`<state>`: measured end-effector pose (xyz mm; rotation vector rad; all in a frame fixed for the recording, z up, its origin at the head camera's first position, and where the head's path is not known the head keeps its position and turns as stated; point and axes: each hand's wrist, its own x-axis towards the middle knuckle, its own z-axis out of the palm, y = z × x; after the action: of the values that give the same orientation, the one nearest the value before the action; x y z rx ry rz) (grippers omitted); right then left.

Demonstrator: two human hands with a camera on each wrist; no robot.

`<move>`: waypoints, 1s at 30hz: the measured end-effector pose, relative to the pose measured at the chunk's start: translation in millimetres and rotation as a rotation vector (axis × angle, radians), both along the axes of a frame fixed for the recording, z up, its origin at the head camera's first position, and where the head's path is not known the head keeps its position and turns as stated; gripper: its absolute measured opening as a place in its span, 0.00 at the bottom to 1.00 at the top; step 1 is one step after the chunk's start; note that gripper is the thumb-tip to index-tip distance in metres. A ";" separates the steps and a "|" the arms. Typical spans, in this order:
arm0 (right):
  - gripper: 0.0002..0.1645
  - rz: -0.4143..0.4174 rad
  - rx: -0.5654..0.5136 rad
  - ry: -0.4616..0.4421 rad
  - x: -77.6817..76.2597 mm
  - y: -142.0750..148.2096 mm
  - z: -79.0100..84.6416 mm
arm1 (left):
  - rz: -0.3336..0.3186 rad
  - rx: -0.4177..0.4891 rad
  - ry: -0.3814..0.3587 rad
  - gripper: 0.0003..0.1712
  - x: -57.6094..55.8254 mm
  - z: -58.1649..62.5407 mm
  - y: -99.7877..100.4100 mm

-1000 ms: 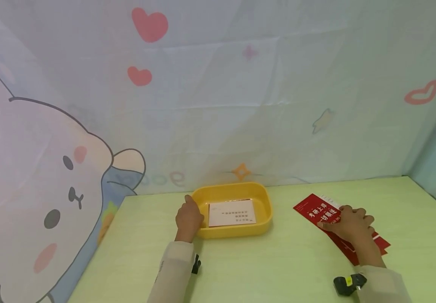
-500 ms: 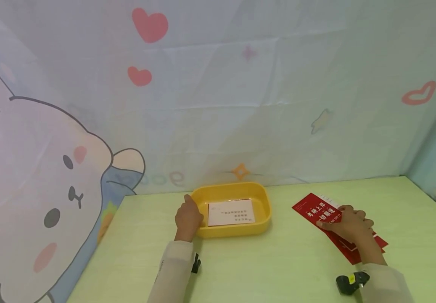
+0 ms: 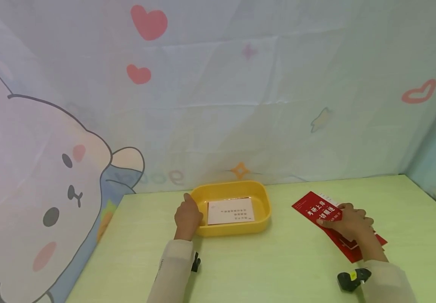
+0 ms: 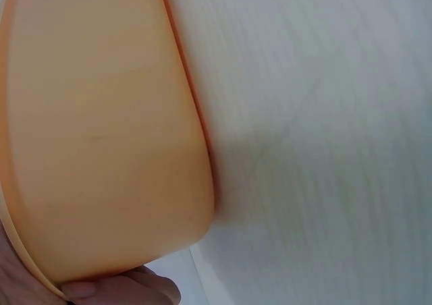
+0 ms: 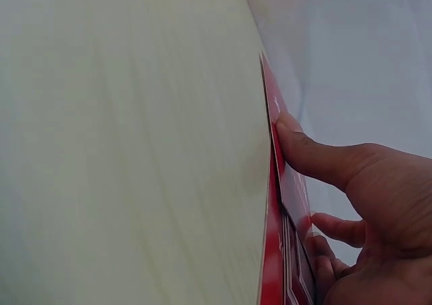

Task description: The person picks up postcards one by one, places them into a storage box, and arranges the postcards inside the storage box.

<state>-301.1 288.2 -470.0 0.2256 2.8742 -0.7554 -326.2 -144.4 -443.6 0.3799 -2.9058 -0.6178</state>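
My left hand (image 3: 188,216) grips the left end of a yellow plastic tray (image 3: 233,229), its fingers curled over the rim. The left wrist view gives the tray's outer wall (image 4: 108,129), with fingers (image 4: 128,288) at its lower end. Inside lies a white card (image 3: 231,211) with printed lines and a thin red edge. To the right, my right hand (image 3: 350,225) holds a fanned stack of red cards (image 3: 312,206) with white lettering. In the right wrist view its thumb (image 5: 307,153) presses the near side, while the other fingers bend at the far side, partly hidden.
The pale green table (image 3: 278,261) ends at the back against a cloth backdrop (image 3: 218,126) printed with hearts and a large rabbit. A white piece with a notched edge (image 3: 326,198) peeks out behind the red cards. Each wrist wears a black device (image 3: 354,279).
My right wrist has shifted slightly right, and the red cards' lower right corners sit a little closer together. The left hand and tray stay in place.
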 end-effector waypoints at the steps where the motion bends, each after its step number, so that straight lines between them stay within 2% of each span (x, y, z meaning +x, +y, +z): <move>1: 0.65 -0.004 -0.001 -0.004 -0.4 0.2 0.6 | 0.001 -0.002 -0.001 0.26 -0.2 -0.1 0.1; 10: 0.64 -0.052 -0.070 -0.058 -1.2 1.8 2.9 | -0.009 -0.007 -0.011 0.26 -1.6 -2.6 0.0; 19: 0.61 -0.092 -0.126 -0.031 0.6 7.5 0.9 | -0.009 0.001 -0.005 0.26 -0.4 -2.8 -0.4; 27: 0.63 -0.106 -0.171 -0.044 1.2 11.3 2.2 | -0.009 0.003 -0.013 0.26 2.0 -1.5 0.3; 30: 0.64 -0.109 -0.226 -0.040 0.4 12.8 2.1 | -0.009 0.006 -0.006 0.26 3.1 0.0 0.4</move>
<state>-300.8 301.1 -467.9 0.3651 2.7269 -1.0734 -323.2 -144.0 -443.6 0.3699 -2.9133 -0.6283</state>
